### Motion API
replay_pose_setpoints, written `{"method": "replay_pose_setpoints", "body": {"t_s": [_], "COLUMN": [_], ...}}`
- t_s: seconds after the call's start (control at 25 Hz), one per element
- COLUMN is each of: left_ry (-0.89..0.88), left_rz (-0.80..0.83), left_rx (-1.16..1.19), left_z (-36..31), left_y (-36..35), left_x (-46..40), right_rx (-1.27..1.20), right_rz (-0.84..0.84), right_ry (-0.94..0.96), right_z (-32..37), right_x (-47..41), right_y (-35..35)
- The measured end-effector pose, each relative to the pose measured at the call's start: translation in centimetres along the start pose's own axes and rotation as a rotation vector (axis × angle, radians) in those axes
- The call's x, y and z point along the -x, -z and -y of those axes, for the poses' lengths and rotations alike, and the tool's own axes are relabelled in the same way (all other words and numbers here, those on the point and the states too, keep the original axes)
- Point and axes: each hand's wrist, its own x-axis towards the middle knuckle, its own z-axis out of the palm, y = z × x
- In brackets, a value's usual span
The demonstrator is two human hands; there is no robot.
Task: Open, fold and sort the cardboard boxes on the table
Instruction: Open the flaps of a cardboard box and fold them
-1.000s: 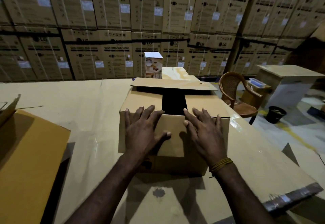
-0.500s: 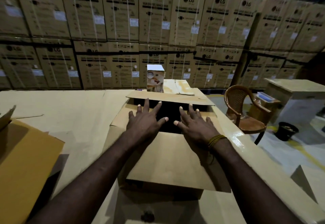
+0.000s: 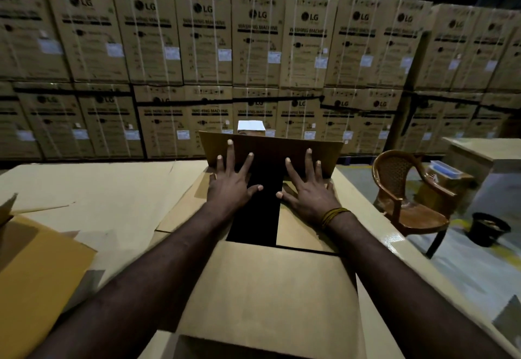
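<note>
A brown cardboard box [image 3: 267,288] stands on the table straight in front of me, its top flaps spread apart over a dark opening. The near flap lies flat toward me. The far flap [image 3: 270,150] stands tilted up. My left hand [image 3: 232,184] and my right hand [image 3: 308,189] reach across the opening with fingers straight and spread, fingertips pressing on the far flap, palms over the side flaps. A small white-topped box [image 3: 251,127] peeks above the far flap; most of it is hidden.
A yellow-brown open box [image 3: 36,274] sits at the left edge of the cardboard-covered table [image 3: 98,189]. A brown plastic chair [image 3: 408,198], a black bucket [image 3: 489,229] and a side table [image 3: 485,150] stand at the right. Stacked washing-machine cartons [image 3: 253,48] wall the back.
Both hands slid forward from the near flap, over the opening, to the far flap, which has risen from flat to tilted up. The near flap now lies folded out toward me.
</note>
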Motion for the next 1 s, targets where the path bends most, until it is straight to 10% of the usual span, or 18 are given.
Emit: {"method": "replay_pose_setpoints", "body": {"t_s": [1.0], "left_ry": [0.114], "left_rz": [0.271], "left_rx": [-0.049], "left_z": [-0.1], "left_y": [-2.1], "left_x": [-5.1], "right_rx": [0.187], "right_rz": [0.174], "right_ry": [-0.092], "right_z": [-2.6], "right_x": [-3.8], "right_y": [-1.4]}}
